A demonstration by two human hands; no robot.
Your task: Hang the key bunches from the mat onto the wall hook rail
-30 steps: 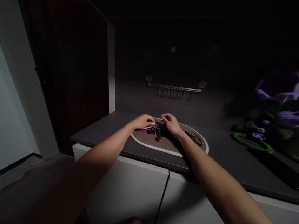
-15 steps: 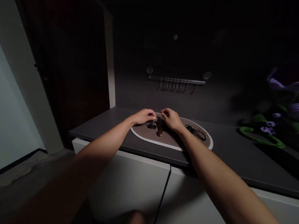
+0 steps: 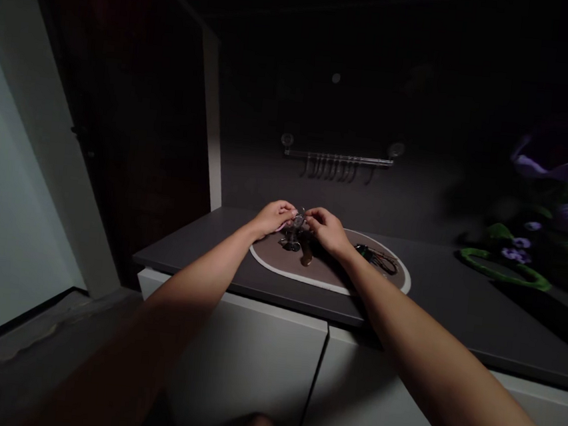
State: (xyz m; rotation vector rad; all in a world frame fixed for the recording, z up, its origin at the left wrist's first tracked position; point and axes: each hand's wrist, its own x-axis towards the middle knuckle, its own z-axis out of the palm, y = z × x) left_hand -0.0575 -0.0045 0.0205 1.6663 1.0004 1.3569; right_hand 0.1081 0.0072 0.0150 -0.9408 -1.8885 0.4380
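Note:
My left hand (image 3: pixel 276 219) is closed in a pinch on a bunch of keys (image 3: pixel 292 237), with shiny metal rings and dark pieces hanging from its fingertips over the oval mat (image 3: pixel 289 267). A bit of pink shows by the left palm. Close beside it, my right hand (image 3: pixel 326 229) is also closed, its thumb and forefinger at the upper right of the metal ring; exactly what they pinch is too small to make out. Below, between the hands, a brown fob (image 3: pixel 306 258) rests on the mat. Dark coiled cords (image 3: pixel 382 260) lie on the mat's right part.
A clear rail with several hooks (image 3: pixel 339 159) is fixed to the dark wall above the counter (image 3: pixel 436 301). Purple flowers (image 3: pixel 560 166) and a green loop (image 3: pixel 504 269) stand to the right. White cabinet doors (image 3: pixel 260 351) are below; a dark door (image 3: pixel 136 125) is at left.
My left hand has lifted the bunch of keys slightly, so more of it hangs in sight. The right fingertips have come down and closer to the left ones. The view has shifted a little.

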